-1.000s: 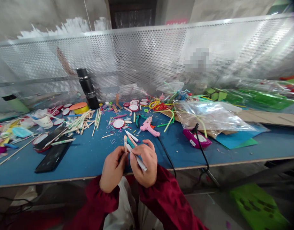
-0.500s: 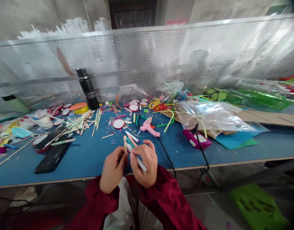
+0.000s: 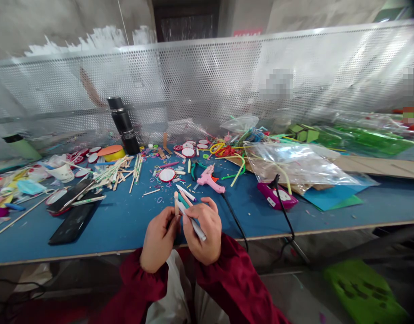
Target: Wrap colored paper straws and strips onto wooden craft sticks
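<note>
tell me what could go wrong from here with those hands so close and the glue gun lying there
The white marker in the right hand could slip off the wooden stick and mark the left hand. The black cord hangs over the edge of the table near the right sleeve; a snag might drag the pink glue gun.

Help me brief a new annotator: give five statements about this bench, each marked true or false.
1. The left hand holds a wooden stick. True.
2. The black bottle stands left of the pink glue gun. True.
3. The glue gun is hand-held. False: it lies on the blue table.
4. The right hand holds a white marker. True.
5. The glue gun is cordless. False: a black cable runs from it.
</note>
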Action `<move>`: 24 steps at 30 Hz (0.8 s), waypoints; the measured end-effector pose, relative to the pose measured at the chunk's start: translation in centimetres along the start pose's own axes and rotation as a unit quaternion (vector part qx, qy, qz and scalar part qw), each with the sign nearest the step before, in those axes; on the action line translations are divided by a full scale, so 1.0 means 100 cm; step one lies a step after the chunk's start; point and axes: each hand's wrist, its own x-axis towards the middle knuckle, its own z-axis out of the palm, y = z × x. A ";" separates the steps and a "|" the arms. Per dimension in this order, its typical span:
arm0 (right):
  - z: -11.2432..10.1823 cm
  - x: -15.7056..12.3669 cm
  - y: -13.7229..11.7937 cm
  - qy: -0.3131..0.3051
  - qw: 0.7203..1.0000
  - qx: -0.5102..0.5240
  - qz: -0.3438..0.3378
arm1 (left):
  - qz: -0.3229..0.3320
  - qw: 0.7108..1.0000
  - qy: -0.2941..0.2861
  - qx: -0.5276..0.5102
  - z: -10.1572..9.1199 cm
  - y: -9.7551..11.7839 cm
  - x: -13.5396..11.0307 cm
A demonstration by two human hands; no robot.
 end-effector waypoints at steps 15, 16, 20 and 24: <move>0.000 0.001 0.000 0.006 1.000 -0.010 0.001 | 0.003 1.000 0.001 0.001 0.000 0.001 0.000; 0.000 0.001 0.000 0.006 1.000 -0.009 -0.001 | 0.005 1.000 0.000 0.001 0.000 0.001 0.000; 0.000 0.001 0.000 0.004 1.000 -0.010 -0.002 | 0.006 1.000 -0.002 0.004 0.001 0.000 0.000; 0.000 0.000 0.000 0.004 1.000 -0.013 0.003 | 0.003 1.000 -0.002 0.002 0.000 0.000 -0.001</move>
